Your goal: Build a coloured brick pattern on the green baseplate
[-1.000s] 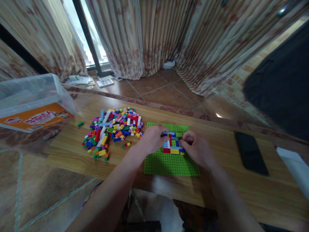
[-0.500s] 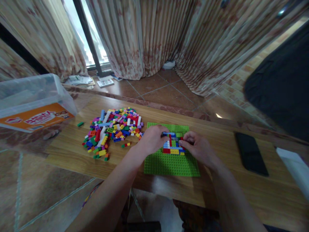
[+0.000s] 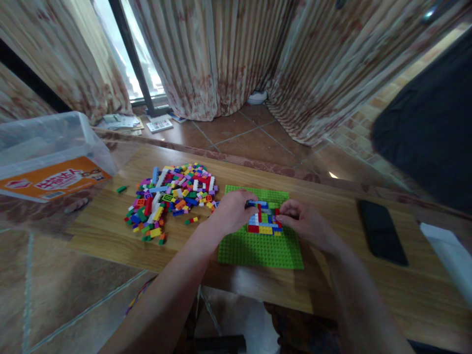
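A low structure of interlocking toy bricks (image 3: 266,229), in red, blue, yellow and white, sits on a green studded baseplate (image 3: 258,253). My left hand (image 3: 234,212) is closed at the structure's left side, its fingertips by a dark piece at the back left corner. From the right, my right hand (image 3: 303,219) rests with curled fingers, thumb and forefinger at the structure's right edge beside a red brick (image 3: 277,212). My left fingers hide part of the left side. Whether a loose brick is between my right fingertips is too small to make out.
A heap of loose bricks (image 3: 173,191) lies left of the baseplate on the wooden table (image 3: 184,258). Beyond it stands a clear plastic bin (image 3: 92,147) with an orange label. A black phone (image 3: 381,231) and a white object (image 3: 446,255) lie at the right.
My right hand has shifted slightly right, showing more of the red brick at the structure's right edge. My left hand stays at the left side. The whole view has moved a little.
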Available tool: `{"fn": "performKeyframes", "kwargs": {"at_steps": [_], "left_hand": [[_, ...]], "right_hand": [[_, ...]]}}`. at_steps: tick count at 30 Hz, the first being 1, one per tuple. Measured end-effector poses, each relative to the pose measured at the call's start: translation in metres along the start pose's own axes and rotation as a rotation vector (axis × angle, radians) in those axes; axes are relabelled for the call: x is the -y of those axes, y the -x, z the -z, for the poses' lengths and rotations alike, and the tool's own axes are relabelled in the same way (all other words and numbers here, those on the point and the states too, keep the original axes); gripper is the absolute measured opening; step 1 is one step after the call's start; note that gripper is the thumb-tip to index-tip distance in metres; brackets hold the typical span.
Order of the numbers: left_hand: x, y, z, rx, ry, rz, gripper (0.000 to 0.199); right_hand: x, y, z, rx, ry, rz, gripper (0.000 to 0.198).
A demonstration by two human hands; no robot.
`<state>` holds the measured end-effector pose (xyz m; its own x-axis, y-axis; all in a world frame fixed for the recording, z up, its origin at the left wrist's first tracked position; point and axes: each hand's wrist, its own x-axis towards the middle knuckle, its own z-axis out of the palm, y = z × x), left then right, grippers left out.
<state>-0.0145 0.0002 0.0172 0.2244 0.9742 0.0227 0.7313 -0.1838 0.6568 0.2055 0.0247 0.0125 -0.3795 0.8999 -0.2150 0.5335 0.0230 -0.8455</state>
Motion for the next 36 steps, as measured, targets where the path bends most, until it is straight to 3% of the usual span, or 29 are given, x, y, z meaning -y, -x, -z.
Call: {"fn": "performKeyframes", "kwargs": {"at_steps": [19, 22, 26, 31, 36], "left_hand": [[-0.002, 0.001, 0.001, -0.002, -0.033, 0.0, 0.023], [-0.002, 0.0, -0.001, -0.005, -0.03, 0.011, 0.024], [-0.006, -0.005, -0.006, -0.022, -0.049, 0.016, 0.022], [-0.02, -0.01, -0.017, -0.092, -0.1, 0.089, 0.02], [-0.033, -0.009, -0.032, -0.168, -0.124, 0.157, 0.021]], "right_hand": [[-0.002, 0.0, -0.005, -0.089, 0.007, 0.018, 0.02], [-0.002, 0.001, 0.001, -0.154, 0.023, 0.009, 0.023], [0.001, 0.008, 0.018, -0.222, 0.055, -0.115, 0.031], [0.007, 0.018, 0.02, -0.018, -0.022, -0.361, 0.033], [-0.002, 0.009, 0.014, -0.18, -0.018, -0.37, 0.024]]}}
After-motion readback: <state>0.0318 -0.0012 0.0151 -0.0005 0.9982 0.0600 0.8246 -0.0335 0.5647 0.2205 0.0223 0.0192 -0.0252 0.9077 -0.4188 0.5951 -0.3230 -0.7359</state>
